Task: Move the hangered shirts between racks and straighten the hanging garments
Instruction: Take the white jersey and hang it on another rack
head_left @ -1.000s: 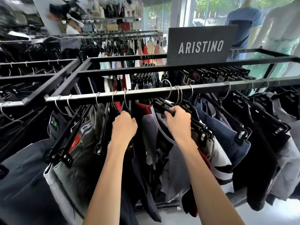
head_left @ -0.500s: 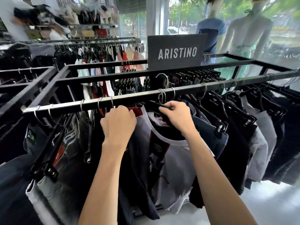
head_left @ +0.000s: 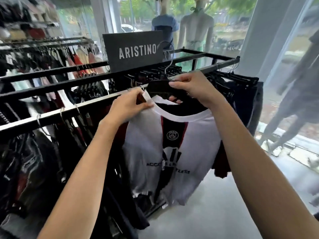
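Note:
A white shirt (head_left: 148, 144) with a dark centre stripe, a round crest and dark lettering hangs from a black hanger (head_left: 158, 86) lifted off the rack rail (head_left: 51, 116). My right hand (head_left: 191, 87) grips the hanger's bar, its metal hook standing free above in front of the sign. My left hand (head_left: 128, 105) pinches the shirt's white collar at the left shoulder. The shirt faces me, its hem swinging below. Dark garments on hangers (head_left: 34, 161) fill the rail to the left.
A black sign reading ARISTINO (head_left: 133, 50) stands on the rack's middle bar. More dark clothes (head_left: 241, 94) hang on the rack's right end. Two mannequins (head_left: 196, 28) stand at the window behind. A person's legs (head_left: 286, 107) pass at the right. Grey floor (head_left: 233, 204) lies below.
My right hand has lifted the hanger with the white shirt off the rail and brought it up toward me. My left hand moved from the rail's hangers to the shirt's collar.

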A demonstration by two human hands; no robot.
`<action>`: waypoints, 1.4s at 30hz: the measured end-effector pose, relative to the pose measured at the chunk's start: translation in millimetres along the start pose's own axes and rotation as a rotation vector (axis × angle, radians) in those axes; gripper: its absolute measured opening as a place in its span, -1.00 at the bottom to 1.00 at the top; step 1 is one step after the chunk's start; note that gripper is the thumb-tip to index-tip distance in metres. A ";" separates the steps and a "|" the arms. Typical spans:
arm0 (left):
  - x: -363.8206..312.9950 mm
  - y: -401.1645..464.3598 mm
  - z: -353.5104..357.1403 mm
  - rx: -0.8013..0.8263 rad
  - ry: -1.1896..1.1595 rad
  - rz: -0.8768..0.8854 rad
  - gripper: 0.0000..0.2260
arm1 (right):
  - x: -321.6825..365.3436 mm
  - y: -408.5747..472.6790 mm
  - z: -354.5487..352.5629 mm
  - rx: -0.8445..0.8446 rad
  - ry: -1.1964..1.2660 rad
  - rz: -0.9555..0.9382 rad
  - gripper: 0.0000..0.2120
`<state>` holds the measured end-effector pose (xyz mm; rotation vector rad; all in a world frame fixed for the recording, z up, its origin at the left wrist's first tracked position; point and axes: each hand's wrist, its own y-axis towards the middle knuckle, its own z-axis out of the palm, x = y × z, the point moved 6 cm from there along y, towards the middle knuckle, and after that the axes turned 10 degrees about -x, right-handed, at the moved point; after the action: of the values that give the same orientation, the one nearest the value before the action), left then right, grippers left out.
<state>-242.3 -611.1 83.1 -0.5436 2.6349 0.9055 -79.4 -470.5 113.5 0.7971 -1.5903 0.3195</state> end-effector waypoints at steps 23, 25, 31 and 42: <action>-139.2 55.8 -49.9 -0.197 -0.084 0.071 -0.55 | 50.7 -15.2 -187.6 -0.413 -0.713 -0.359 -0.37; -140.7 53.3 -56.2 -0.211 -0.092 0.080 -0.57 | 55.9 -15.9 -185.0 -0.405 -0.714 -0.368 -0.36; -135.9 44.4 -90.9 -0.283 -0.081 0.056 -0.60 | 90.7 -16.4 -163.8 -0.461 -0.731 -0.428 -0.33; -122.6 -0.9 -174.4 -0.452 0.193 -0.022 -0.49 | 123.9 -5.3 -93.2 -0.349 -0.552 -0.523 -0.33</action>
<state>-161.1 -691.6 263.0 -0.7989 2.5808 1.5248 -4.4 -454.5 248.4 1.0383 -1.7934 -0.5879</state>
